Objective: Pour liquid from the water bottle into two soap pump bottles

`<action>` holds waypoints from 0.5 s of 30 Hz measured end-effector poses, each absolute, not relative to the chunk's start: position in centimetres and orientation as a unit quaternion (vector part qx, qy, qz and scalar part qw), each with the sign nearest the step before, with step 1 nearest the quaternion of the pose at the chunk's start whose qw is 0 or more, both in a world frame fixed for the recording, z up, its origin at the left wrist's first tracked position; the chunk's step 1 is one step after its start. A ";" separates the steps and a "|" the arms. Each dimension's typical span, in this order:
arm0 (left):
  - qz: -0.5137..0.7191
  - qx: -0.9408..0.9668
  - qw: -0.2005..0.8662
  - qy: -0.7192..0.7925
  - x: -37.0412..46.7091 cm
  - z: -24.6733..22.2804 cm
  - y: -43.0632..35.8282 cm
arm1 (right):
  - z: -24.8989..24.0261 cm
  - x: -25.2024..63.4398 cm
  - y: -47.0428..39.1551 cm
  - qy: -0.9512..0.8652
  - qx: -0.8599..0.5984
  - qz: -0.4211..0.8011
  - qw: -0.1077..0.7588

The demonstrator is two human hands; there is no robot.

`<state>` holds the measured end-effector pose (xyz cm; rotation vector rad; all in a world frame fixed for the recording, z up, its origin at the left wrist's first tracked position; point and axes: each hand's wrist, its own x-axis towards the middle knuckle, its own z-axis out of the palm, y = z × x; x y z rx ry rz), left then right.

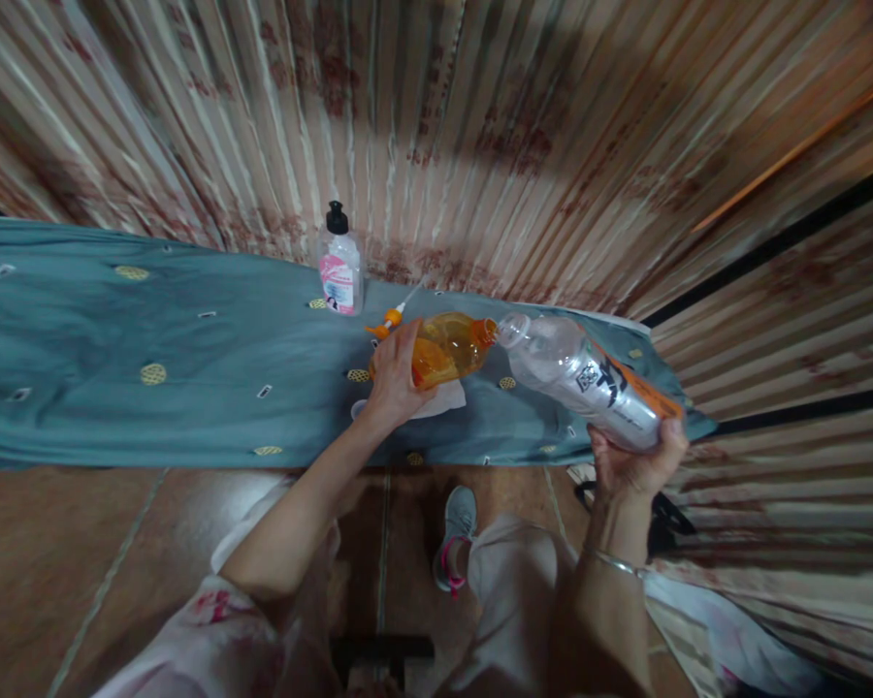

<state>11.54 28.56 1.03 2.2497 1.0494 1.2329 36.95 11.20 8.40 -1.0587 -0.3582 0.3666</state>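
Note:
My left hand (pixel 395 380) is closed around an orange see-through bottle (pixel 452 347), which lies tipped nearly on its side with its mouth to the right. My right hand (pixel 636 462) grips the lower end of a clear plastic bottle (pixel 560 361) with an orange and black label. That bottle tilts up to the left, and its open neck meets the orange bottle's mouth or sits just beside it; I cannot tell which. An orange pump top (pixel 389 323) with a thin tube lies behind my left hand. Under the orange bottle is a white sheet (pixel 443 398), partly hidden.
A clear bottle with a black cap and pink label (pixel 341 267) stands at the back of the table. Teal patterned cloth (pixel 210 368) covers the tabletop. Pleated curtains (pixel 407 126) hang behind and to the right, where dark bars (pixel 771 250) cross them.

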 end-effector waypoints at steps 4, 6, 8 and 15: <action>0.433 0.798 0.189 0.373 11.5 1.0 28.6 | 8.6 36.8 11.3 -0.175 -0.501 0.171 0.830; 0.430 0.798 0.192 0.376 11.5 1.0 28.6 | 8.7 36.7 11.3 -0.178 -0.502 0.169 0.829; 0.430 0.797 0.192 0.378 11.6 1.0 28.6 | 8.8 36.6 11.2 -0.177 -0.504 0.165 0.829; 0.430 0.800 0.188 0.374 11.6 0.9 28.7 | 9.4 36.3 11.2 -0.183 -0.499 0.165 0.831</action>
